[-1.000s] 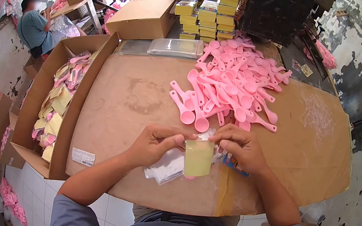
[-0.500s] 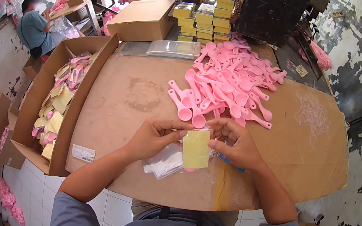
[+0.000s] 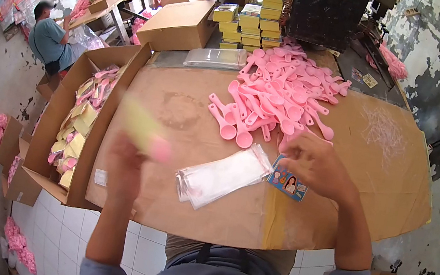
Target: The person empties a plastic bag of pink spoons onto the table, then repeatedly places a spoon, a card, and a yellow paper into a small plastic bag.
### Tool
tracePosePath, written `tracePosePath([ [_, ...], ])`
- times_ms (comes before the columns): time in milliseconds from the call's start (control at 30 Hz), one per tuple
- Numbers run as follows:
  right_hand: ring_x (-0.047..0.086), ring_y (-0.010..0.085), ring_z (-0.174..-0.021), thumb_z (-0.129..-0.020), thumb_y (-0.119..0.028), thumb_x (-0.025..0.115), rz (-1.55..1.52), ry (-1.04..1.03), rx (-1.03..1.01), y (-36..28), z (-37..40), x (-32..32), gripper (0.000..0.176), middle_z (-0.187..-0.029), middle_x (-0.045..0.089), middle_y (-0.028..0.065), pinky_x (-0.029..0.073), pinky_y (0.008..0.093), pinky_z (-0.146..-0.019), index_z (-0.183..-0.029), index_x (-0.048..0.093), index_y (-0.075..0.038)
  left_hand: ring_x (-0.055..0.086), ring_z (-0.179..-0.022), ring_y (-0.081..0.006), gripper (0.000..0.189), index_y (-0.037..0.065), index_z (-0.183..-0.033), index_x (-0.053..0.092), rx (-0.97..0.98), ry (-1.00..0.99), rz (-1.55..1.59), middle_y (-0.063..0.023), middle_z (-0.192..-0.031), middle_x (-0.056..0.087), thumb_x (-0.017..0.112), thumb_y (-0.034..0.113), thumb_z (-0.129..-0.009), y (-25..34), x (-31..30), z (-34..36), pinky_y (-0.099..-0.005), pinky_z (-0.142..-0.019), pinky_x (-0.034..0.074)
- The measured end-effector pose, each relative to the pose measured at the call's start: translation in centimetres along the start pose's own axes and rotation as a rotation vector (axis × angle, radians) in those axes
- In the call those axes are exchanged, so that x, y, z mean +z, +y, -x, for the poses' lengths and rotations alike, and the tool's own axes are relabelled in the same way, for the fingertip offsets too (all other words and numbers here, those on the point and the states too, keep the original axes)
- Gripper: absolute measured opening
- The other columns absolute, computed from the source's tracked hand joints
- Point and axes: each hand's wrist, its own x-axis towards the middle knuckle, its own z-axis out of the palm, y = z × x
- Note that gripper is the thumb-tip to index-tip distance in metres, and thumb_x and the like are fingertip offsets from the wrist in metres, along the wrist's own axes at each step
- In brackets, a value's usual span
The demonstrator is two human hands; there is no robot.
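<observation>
Head view: your left hand (image 3: 126, 159) has the flat yellow packet with a rounded pink end (image 3: 143, 123) in closed fingers, though blur hides the exact grip. The packet lies just beyond those fingers, its long axis slanting from the far left down to the pink end at near right. The open brown cardboard box (image 3: 86, 167) stands to its left, and your left hand is much the nearer one to it. Your right hand (image 3: 318, 164) is at the near edge of the heaped pink plastic spoons (image 3: 280, 98), above the blue printed card (image 3: 288, 186). Its fingers are half curled beside a pink spoon; you cannot tell from here whether they grip it.

Half a second ago both your hands were together at the packet, which hung upright over the clear plastic sleeves (image 3: 227, 177). Now the packet is off to the left, your hands are well apart, and the sleeves lie uncovered between them.
</observation>
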Motion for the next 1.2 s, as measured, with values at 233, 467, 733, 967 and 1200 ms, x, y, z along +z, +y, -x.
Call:
tracePosePath([
  [233, 0.064, 0.0248, -0.090, -0.072, -0.021, 0.087, 0.084, -0.144, 0.104, 2.8, 2.1, 0.2, 0.039, -0.098, 0.060, 0.0100, 0.053, 0.0369, -0.078, -0.099, 0.066, -0.003, 0.069, -0.096, -0.0194, 0.045, 0.003, -0.133, 0.063, -0.115, -0.217, -0.486, -0.0104, -0.121, 0.069, 0.064, 0.034, -0.101, 0.1, 2.6, -0.4, -0.0332, -0.081, 0.056],
  [467, 0.060, 0.0191, -0.086, -0.074, -0.008, 0.086, -0.121, -0.199, 0.157, 4.3, 1.6, 0.1, 0.035, -0.095, 0.059, 0.0054, 0.051, 0.0356, -0.074, -0.101, 0.065, -0.004, 0.064, -0.094, -0.0304, 0.034, 0.003, -0.108, 0.067, 0.005, -0.686, -1.086, -0.0128, -0.104, 0.063, 0.081, 0.024, -0.085, -4.0, 9.9, -2.6, -0.0393, -0.083, 0.054],
  [733, 0.057, 0.0136, -0.087, -0.081, -0.002, 0.080, -0.168, -0.207, 0.120, 4.0, 1.1, -1.6, 0.023, -0.094, 0.061, 0.0016, 0.049, 0.0316, -0.074, -0.101, 0.069, -0.005, 0.060, -0.074, -0.0138, 0.029, 0.001, -0.103, 0.069, -0.229, -0.612, -0.747, -0.0049, -0.084, 0.067, 0.085, 0.013, -0.082, -4.9, 9.1, -3.4, -0.0297, -0.069, 0.052],
  [967, 0.064, 0.0186, -0.088, -0.084, 0.000, 0.072, -0.497, -0.200, -0.090, 1.4, 0.0, 0.9, 0.018, -0.098, 0.068, 0.0062, 0.050, 0.0323, -0.079, -0.101, 0.070, -0.004, 0.062, -0.068, -0.0148, 0.019, 0.000, -0.092, 0.071, -0.214, -0.582, -0.686, -0.0073, -0.077, 0.069, 0.081, 0.015, -0.085, -4.9, 8.8, -3.1, -0.0322, -0.065, 0.052],
  [1200, 0.067, 0.0195, -0.093, -0.085, -0.006, 0.075, -0.238, -0.271, -0.089, 0.0, -1.1, 4.3, 0.017, -0.102, 0.071, 0.0081, 0.052, 0.0328, -0.079, -0.102, 0.070, -0.003, 0.059, -0.070, -0.0059, 0.016, 0.002, -0.092, 0.064, -0.263, -0.572, -0.624, 0.0000, -0.078, 0.066, 0.076, 0.012, -0.090, -5.1, 8.4, -3.3, -0.0259, -0.062, 0.048],
])
